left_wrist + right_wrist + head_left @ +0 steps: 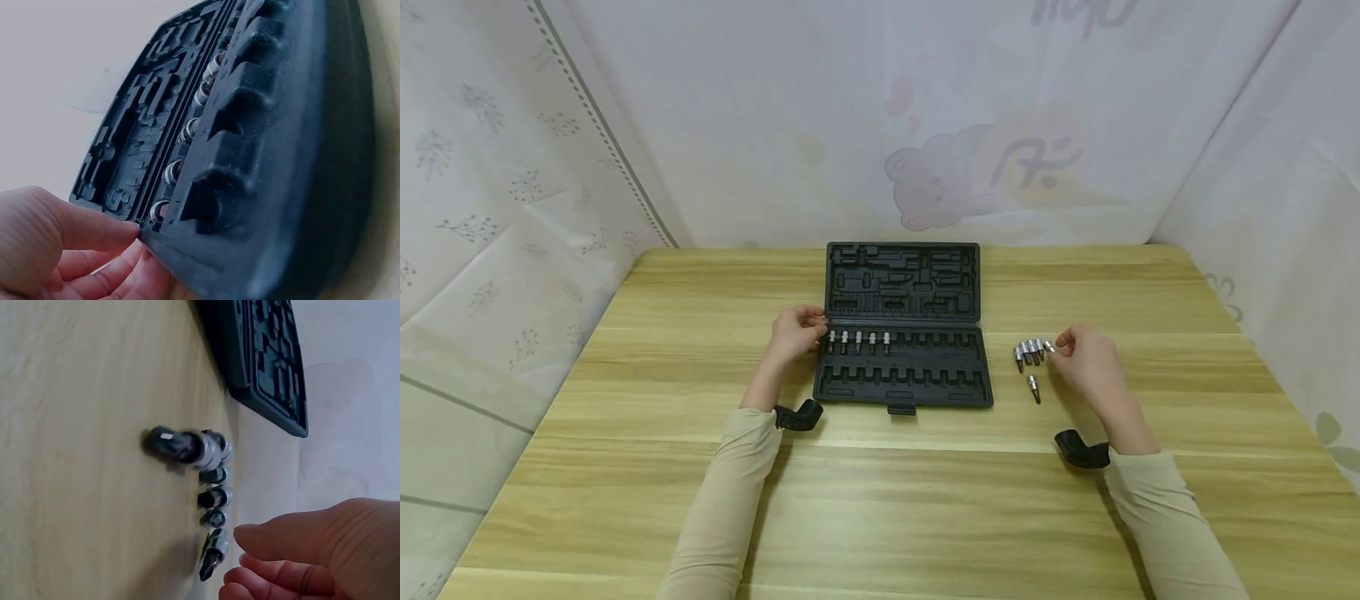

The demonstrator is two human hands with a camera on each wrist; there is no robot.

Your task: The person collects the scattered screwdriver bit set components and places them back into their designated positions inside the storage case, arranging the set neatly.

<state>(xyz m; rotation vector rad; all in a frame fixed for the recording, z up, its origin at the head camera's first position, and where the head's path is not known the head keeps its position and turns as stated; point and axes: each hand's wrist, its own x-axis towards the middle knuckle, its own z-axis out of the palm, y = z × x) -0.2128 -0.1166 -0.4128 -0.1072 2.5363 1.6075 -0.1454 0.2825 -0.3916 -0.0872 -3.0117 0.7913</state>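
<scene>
A black socket case (pixel 902 323) lies open on the table, several bit sockets (pixel 858 342) seated in the left part of its upper row. My left hand (pixel 795 333) grips the case's left edge by the hinge; in the left wrist view the thumb (pixel 100 230) presses the corner with the fingers below it. To the right of the case is a row of loose silver bit sockets (pixel 1028 351). My right hand (pixel 1086 358) is at its right end, fingertips right beside the last bit socket (pixel 215 550), with none seen between thumb and fingers.
One bit socket (pixel 1034 388) lies by itself in front of the row. The case's lid (pixel 902 282) with moulded recesses leans back at the rear. A latch (pixel 901 409) juts from the case's front edge. Behind the wooden table (pixel 880 500) hangs a printed curtain (pixel 820 108).
</scene>
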